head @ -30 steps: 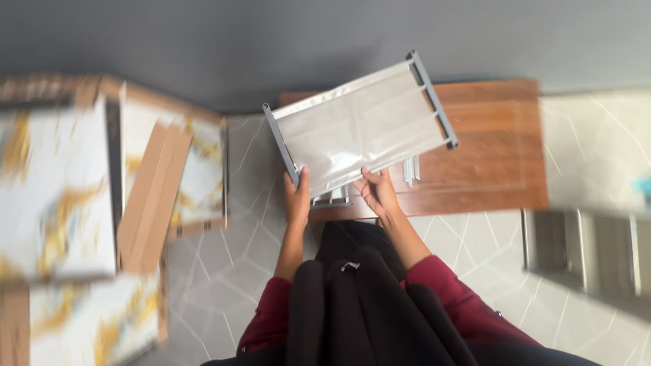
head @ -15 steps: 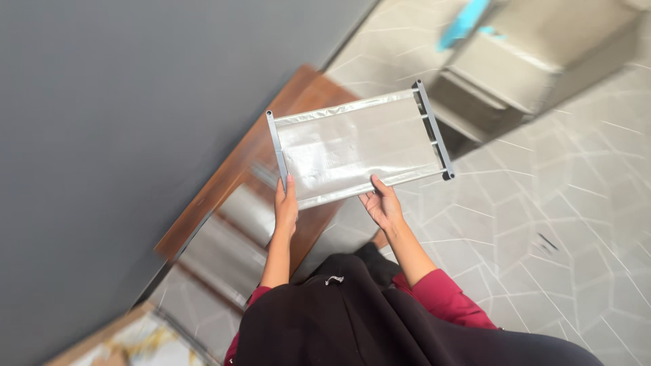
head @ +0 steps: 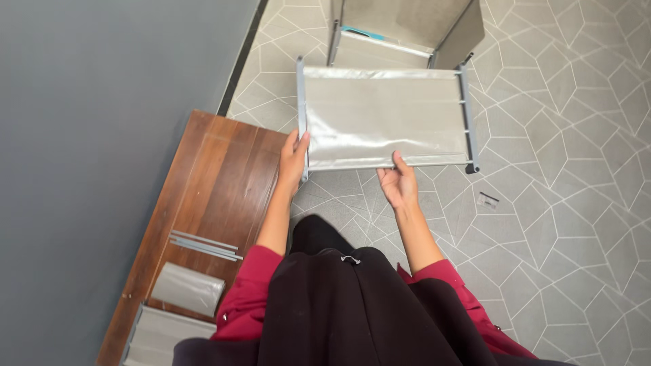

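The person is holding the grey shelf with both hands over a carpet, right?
Not quite. Both hands, left hand and right hand, do hold the grey shelf, but the head view shows a grey tiled floor beneath it, not a carpet.

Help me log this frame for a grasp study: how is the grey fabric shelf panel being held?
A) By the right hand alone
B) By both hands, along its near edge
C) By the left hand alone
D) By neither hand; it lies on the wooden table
B: the left hand grips the near left corner of the fabric shelf panel and the right hand holds its near edge, above the tiled floor.
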